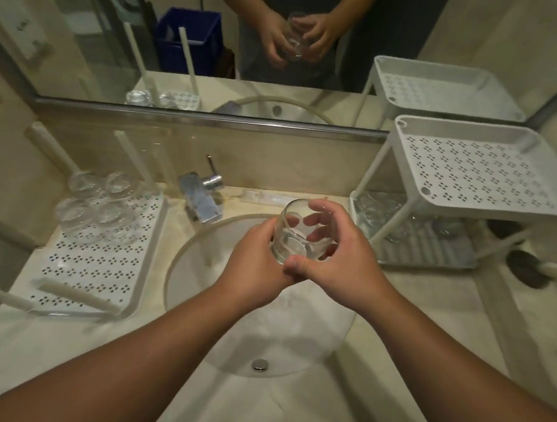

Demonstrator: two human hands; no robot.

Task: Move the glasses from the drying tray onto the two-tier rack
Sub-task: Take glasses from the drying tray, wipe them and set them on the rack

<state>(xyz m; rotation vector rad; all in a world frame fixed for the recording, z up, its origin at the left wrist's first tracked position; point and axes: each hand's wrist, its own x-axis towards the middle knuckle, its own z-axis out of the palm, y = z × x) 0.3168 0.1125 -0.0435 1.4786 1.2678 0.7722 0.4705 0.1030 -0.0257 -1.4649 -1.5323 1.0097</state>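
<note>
On our left the drying tray (106,266) lies on the counter, four glasses (93,207) standing mouth-down at its far corner. Over the sink (201,303) we hold one glass (297,232) between both hands, tilted, its long axis leaning away and to the left, mouth up and away from us, base toward us. Our left hand (255,267) curls around its near left side; our right hand (336,255) wraps the right side, fingers over the far wall, thumb at the base. Right of us stands the two-tier rack (466,175), blurred glassware on its lower tier.
</note>
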